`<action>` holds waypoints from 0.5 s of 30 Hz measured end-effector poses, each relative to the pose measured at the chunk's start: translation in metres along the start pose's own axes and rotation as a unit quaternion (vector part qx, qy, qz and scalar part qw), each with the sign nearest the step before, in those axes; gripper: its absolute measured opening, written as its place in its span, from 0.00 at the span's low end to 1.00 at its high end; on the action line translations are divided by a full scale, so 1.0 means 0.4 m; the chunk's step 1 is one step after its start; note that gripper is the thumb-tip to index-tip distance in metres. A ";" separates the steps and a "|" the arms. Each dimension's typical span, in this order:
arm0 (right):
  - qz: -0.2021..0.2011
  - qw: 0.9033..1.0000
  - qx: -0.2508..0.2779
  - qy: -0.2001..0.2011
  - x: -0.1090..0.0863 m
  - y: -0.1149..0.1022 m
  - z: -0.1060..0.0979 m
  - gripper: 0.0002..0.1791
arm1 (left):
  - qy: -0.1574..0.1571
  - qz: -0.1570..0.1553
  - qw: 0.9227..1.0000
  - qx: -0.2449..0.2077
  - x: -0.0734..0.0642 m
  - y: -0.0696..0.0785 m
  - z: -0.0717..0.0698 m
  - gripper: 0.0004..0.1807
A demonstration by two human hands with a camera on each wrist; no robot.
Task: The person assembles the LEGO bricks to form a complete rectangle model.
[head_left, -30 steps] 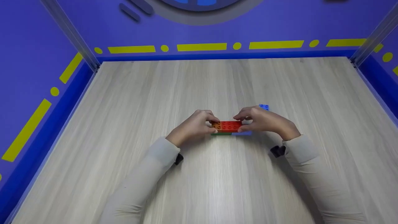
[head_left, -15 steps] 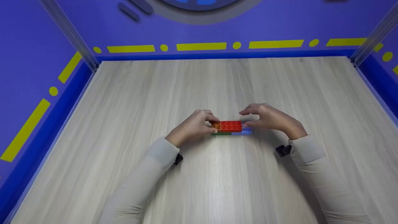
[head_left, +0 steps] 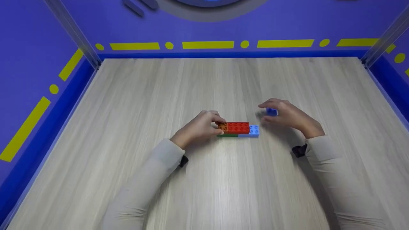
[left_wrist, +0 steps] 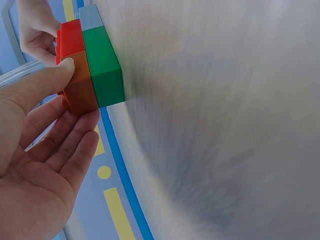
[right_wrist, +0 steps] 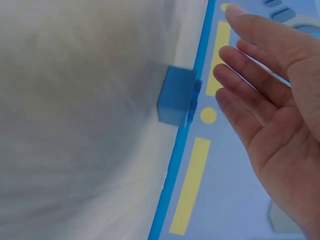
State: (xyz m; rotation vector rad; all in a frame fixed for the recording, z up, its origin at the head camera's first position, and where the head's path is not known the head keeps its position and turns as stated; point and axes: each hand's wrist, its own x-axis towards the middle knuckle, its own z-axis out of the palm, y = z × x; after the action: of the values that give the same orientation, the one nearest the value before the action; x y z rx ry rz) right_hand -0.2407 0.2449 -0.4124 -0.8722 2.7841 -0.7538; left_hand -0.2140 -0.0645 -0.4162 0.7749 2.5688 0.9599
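A two-layer stack of toy building bricks stands on the table. Its top layer is an orange brick beside a red brick; beneath them are a green brick and a light blue brick, whose studs show at the right end. My left hand pinches the orange brick between thumb and fingers. To the upper right, my right hand hovers with spread, relaxed fingers around a separate blue brick. In the right wrist view, a gap shows between the fingers and that blue brick.
The wood-grain table is bounded by a purple-blue back wall and side walls with yellow markings. Metal posts stand at the back corners.
My right hand has let go of the red brick and moved right and away from me, to the blue brick. The left hand keeps its pinch on the orange brick.
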 end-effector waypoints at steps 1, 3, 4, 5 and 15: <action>0.005 1.000 0.001 0.000 -0.001 0.004 -0.002 0.24 | 0.001 0.001 1.000 0.000 0.000 0.000 0.000 0.19; 0.015 1.000 0.003 -0.001 -0.002 0.010 -0.005 0.25 | 0.001 -0.001 1.000 -0.002 0.000 0.000 0.000 0.19; 0.022 1.000 0.006 -0.003 -0.003 0.013 -0.007 0.25 | 0.001 -0.002 1.000 -0.003 0.000 0.001 0.000 0.19; 0.029 1.000 0.007 -0.005 -0.003 0.016 -0.008 0.25 | 0.001 -0.003 1.000 -0.003 0.000 0.001 0.000 0.19; 0.075 0.997 0.013 -0.008 -0.003 0.038 -0.017 0.28 | 0.002 -0.013 1.000 0.005 -0.001 0.002 0.000 0.19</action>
State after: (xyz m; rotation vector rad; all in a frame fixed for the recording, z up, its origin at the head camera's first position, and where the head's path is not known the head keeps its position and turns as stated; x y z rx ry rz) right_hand -0.2492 0.2590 -0.4141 -0.6517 2.7804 -0.7521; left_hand -0.2134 -0.0641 -0.4157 0.7416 2.5817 0.9432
